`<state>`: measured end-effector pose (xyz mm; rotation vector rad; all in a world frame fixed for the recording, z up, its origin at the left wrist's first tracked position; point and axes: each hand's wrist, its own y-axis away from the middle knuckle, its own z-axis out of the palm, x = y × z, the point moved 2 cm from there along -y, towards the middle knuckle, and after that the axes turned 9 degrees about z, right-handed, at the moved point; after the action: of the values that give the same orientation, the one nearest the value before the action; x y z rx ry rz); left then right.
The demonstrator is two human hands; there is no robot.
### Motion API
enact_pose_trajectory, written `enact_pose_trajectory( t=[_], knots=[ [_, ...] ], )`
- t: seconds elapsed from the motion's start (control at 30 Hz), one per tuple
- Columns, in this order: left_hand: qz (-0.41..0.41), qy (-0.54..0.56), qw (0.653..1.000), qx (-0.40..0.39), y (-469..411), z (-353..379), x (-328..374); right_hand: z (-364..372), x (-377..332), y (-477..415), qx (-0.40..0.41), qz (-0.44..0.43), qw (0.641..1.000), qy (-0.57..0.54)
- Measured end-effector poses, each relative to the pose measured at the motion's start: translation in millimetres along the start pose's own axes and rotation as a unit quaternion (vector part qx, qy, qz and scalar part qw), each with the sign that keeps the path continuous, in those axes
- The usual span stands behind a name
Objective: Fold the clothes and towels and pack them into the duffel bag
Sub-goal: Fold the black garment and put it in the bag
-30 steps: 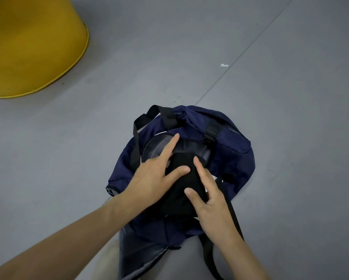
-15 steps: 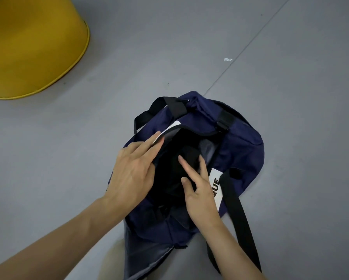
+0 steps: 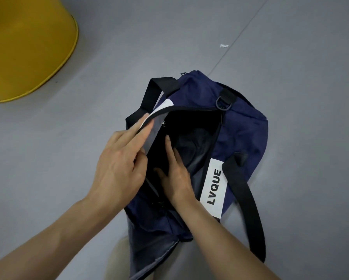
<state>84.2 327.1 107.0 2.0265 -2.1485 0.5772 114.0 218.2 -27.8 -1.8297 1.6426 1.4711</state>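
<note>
Me: Wider now, the mouth of the duffel bag (image 3: pixel 244 126) on the floor (image 3: pixel 290 98); my right hand (image 3: pixel 175 176), fingers straight, presses the black garment (image 3: pixel 191 138) inside it.
Checker: And the left hand (image 3: pixel 117 168)?
Me: Fingers together, flat, pushing the rim aside.

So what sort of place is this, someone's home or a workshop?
Probably a plain indoor workroom, though I can't be sure. The smooth grey floor has a straight seam, a big yellow tub stands on it, and the navy duffel bag lies right on the floor.
</note>
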Motion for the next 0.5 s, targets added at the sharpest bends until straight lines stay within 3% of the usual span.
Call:
enact_pose_trajectory(
  t=[0.27, 0.4, 0.5],
  knots=[
    [0.025, 0.051, 0.997, 0.046, -2, -4, 9, 12, -16, -12, -0.030, -0.015, 0.998, -0.044],
    [0.010, 0.060, 0.998, -0.003, -2, 2, -1, 13, -21, -20, -0.046, 0.012, 0.998, 0.048],
    [-0.015, 0.054, 0.997, -0.053, 0, 10, -11, 2, -23, -22, -0.085, 0.031, 0.996, 0.021]
  ],
)
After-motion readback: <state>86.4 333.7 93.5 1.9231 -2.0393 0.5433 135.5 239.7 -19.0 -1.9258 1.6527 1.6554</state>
